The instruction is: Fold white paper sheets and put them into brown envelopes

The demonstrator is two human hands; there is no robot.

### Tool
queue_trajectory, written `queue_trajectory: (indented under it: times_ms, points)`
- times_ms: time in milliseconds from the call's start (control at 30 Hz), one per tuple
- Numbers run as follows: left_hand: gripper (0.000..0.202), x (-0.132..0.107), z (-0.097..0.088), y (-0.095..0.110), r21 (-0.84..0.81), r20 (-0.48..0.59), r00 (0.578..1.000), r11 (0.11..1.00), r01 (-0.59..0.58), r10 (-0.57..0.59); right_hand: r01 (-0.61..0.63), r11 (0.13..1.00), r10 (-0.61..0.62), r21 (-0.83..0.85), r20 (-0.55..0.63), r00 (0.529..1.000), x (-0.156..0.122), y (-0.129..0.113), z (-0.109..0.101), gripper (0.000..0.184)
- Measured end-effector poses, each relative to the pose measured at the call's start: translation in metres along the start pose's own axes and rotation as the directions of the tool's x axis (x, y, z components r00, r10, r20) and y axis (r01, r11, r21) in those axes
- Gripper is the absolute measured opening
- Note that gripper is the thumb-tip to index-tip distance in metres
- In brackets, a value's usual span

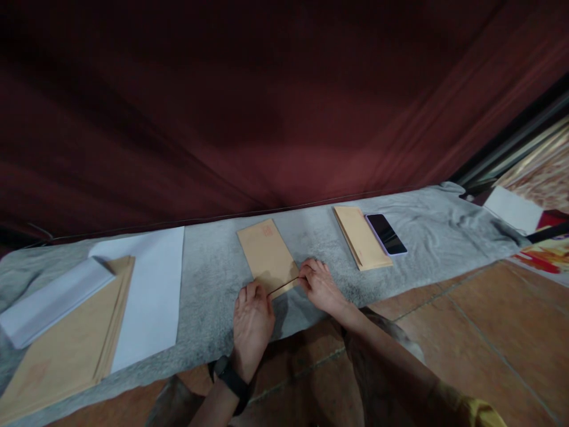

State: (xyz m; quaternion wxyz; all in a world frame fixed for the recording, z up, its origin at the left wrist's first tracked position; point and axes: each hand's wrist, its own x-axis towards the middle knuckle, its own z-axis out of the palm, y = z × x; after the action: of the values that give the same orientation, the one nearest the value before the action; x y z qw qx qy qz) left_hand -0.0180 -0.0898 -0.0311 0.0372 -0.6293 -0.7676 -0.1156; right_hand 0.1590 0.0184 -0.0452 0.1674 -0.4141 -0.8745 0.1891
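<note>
- The left hand (251, 317) lies palm down with its fingers stretched out; the fingertips press on the near left corner of a brown envelope (267, 255), closed around nothing; a black wristband (231, 376) sits on that wrist
- The right hand (320, 287) is curled, its fingertips nipping the near right corner of the same envelope; the near edge runs as a dark, slightly raised line from one hand to the other
- The envelope lies flat on a grey cloth (213, 279), reaching away from both hands
- Beyond the right hand and out to its right lies a stack of envelopes (358, 237), with a dark phone (386, 233) just beside it on the far side
- Well out to the left of the left hand lies a white sheet (151, 296); further left a pile of brown envelopes (66, 344) overlaps it, with folded white paper (48, 299) on top
</note>
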Motion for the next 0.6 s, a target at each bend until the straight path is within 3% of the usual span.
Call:
queue_trajectory:
  times_ms: [367, 600]
  points:
    - [0.016, 0.002, 0.006, -0.003, -0.064, -0.012, 1.0, 0.998, 0.027, -0.028, -0.025, 1.0, 0.025, 0.003, -0.022, 0.999, 0.002, -0.001, -0.003, 0.006]
    - [0.014, 0.003, 0.007, -0.009, -0.148, 0.039, 0.998, 0.987, 0.063, -0.058, -0.076, 0.996, 0.078, 0.039, -0.054, 0.995, 0.003, 0.004, 0.003, 0.007]
